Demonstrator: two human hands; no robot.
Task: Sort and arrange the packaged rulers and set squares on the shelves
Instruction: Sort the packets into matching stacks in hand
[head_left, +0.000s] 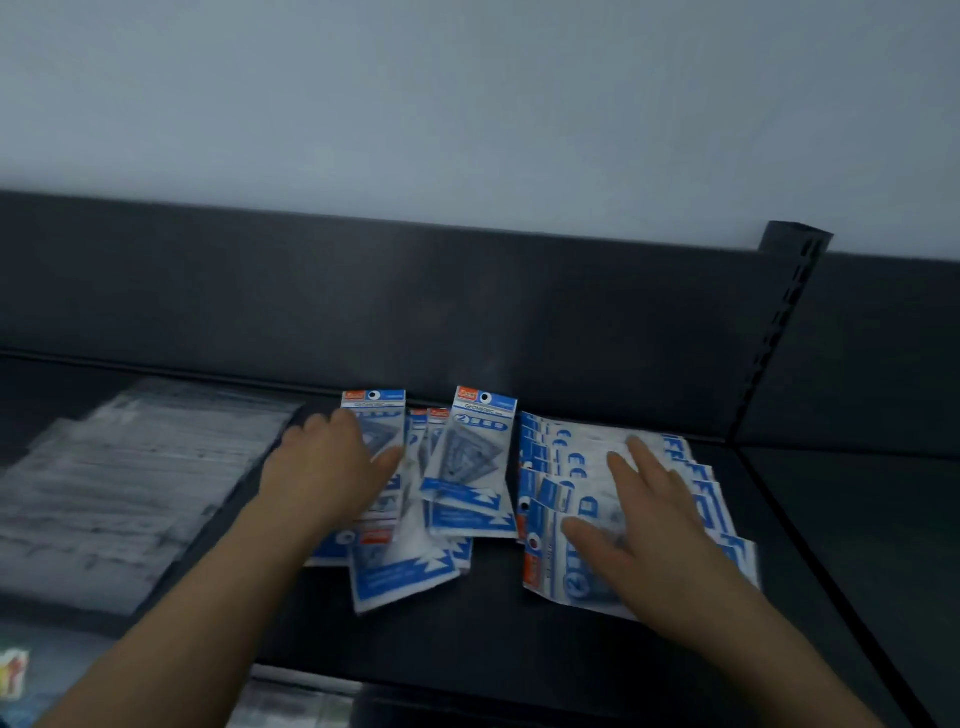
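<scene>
Blue-and-white set square packets lie on a dark shelf (493, 634). A middle pile (470, 467) leans against the back panel, its packets fanned and overlapping. My left hand (332, 467) lies on the left packets of that pile, fingers curled over one packet (374, 415); whether it grips is unclear. To the right, a second pile (571, 457) lies sideways in overlapping rows. My right hand (639, 525) rests flat on it, fingers spread. A stack of clear-wrapped rulers (130, 483) lies at the left of the shelf.
A dark back panel (467, 312) rises behind the shelf, and a slotted upright post (784, 312) stands at the right. Another shelf section (857, 519) continues past the post. More packaged goods (296, 701) show on a lower shelf.
</scene>
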